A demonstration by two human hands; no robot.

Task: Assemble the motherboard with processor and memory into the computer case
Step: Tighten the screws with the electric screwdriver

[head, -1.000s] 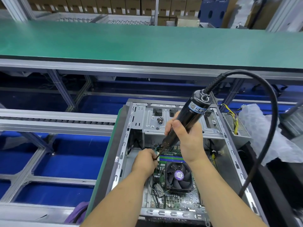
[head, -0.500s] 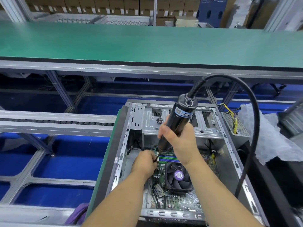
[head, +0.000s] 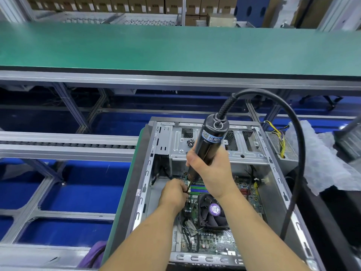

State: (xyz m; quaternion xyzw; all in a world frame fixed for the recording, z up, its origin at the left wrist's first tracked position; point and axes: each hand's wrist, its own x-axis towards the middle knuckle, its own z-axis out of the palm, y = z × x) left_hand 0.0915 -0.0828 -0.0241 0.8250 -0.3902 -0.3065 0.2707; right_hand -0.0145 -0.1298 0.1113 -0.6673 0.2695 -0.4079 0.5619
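Right hand (head: 212,171) — fingers clamped on electric screwdriver (head: 209,145), tilted, bit down at motherboard (head: 211,239) inside computer case (head: 277,184). Left hand (head: 172,194) — fingers pinched together at the bit tip.

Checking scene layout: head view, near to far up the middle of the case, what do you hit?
Motherboard → cooler fan → memory sticks → drive cage → green bench top → cardboard boxes.

The computer case (head: 213,153) is bare, dull-silver sheet metal (punched with slots). The electric screwdriver (head: 210,145) has a glossy black plastic barrel and a smooth rubbery cable (head: 298,153). The bench top (head: 175,47) looks matt green. Crinkled translucent plastic wrap (head: 322,159) lies beside.
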